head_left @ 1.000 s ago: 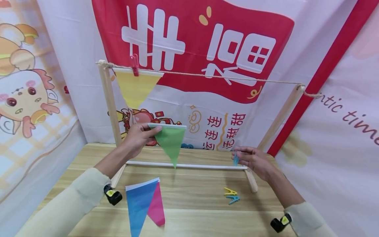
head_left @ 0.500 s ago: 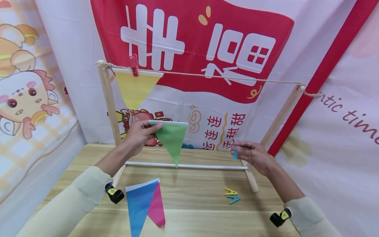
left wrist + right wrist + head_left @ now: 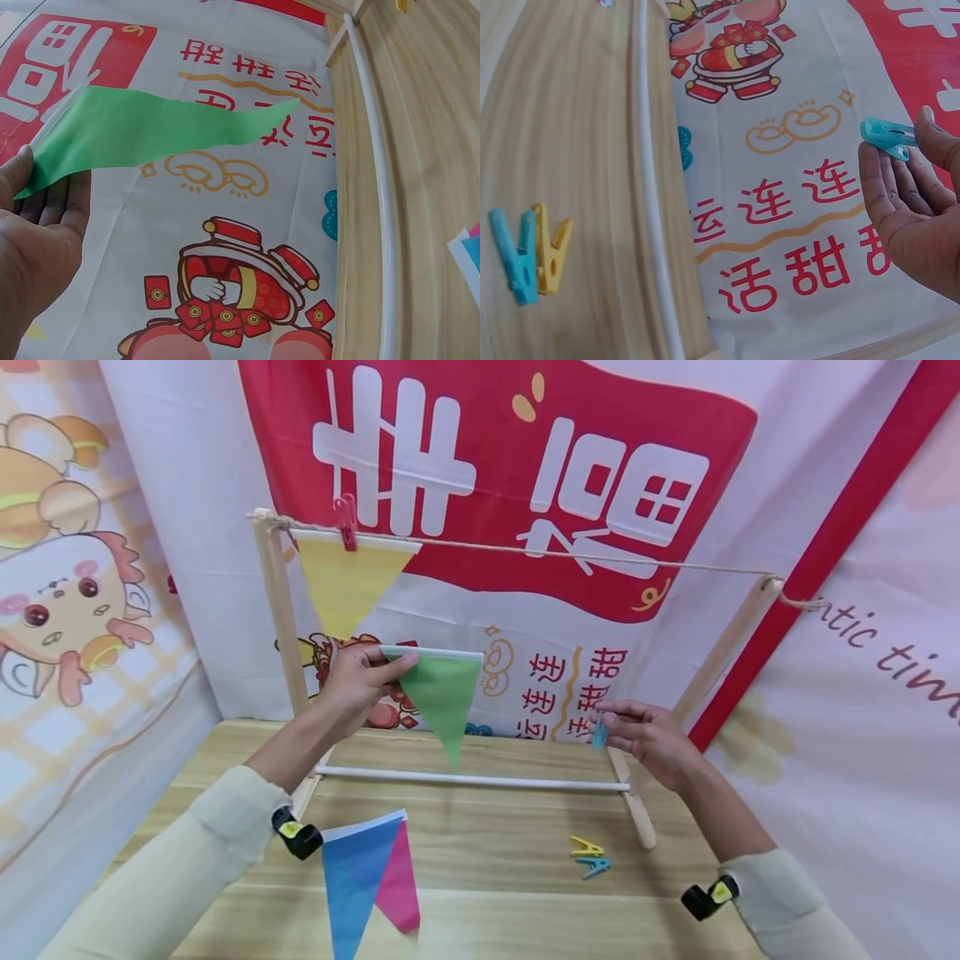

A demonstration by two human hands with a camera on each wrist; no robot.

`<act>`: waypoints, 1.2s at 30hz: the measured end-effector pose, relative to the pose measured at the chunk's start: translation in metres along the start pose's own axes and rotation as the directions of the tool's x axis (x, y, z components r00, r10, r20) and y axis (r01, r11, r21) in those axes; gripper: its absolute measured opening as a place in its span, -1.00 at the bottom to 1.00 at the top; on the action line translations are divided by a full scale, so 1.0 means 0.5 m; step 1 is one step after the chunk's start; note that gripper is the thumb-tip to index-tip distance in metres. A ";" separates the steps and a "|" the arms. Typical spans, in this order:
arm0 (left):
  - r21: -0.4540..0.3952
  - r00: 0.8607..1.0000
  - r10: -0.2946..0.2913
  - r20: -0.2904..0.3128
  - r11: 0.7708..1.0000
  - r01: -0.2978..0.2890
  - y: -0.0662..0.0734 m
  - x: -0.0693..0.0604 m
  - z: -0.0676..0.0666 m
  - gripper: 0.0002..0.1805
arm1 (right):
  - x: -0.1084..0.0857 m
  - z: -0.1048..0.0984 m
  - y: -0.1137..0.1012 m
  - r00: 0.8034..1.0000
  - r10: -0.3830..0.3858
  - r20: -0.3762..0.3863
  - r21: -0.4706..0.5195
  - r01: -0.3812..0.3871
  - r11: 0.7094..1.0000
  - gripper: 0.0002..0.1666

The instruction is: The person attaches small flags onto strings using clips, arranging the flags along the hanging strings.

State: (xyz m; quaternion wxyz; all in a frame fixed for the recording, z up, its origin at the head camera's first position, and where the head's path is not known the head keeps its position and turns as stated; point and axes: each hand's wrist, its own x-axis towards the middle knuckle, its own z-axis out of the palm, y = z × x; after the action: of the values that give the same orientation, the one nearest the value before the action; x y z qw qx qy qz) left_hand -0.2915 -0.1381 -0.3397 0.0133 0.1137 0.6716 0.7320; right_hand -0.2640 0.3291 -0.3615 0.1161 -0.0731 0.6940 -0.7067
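My left hand pinches the white-edged top corner of a green triangular flag, which hangs point down below the string. In the left wrist view the thumb presses on the flag and the fingers lie behind it. Off to the right, my right hand holds a light blue clothespin between thumb and fingers, as the right wrist view of the clothespin confirms. A string runs across a wooden frame above both hands. On its left part hangs a yellow flag, under a red clothespin.
A blue flag overlaps a pink flag at the table's front. Toward the right lie a yellow clothespin and a blue clothespin. The frame's posts and white bottom bar stand before a printed backdrop.
My left hand has raised the green flag toward the string. My right hand has also risen a little with the light blue clothespin.
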 end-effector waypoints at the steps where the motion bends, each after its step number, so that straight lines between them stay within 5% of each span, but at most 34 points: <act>1: -0.002 1.000 0.000 -0.002 1.000 0.000 0.003 -0.001 0.000 -0.49 | 0.000 0.001 -0.004 1.000 0.007 -0.009 -0.006 -0.007 1.000 -0.62; 27: 0.026 0.999 -0.002 -0.037 1.000 0.003 0.071 0.001 0.029 -0.42 | 0.006 0.022 -0.083 0.999 -0.039 0.004 -0.051 0.039 0.998 -0.64; 36: -0.005 0.999 0.047 -0.020 0.999 -0.047 0.092 0.018 0.051 -0.44 | 0.009 0.026 -0.108 0.997 -0.080 0.009 -0.059 0.080 0.995 -0.53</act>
State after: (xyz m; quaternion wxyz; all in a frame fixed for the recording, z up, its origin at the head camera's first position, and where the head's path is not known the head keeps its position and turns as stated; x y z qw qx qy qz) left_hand -0.2895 -0.1161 -0.2911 -0.0104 0.1221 0.6671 0.7349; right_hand -0.2682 0.3162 -0.3075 0.0879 -0.1065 0.7108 -0.6897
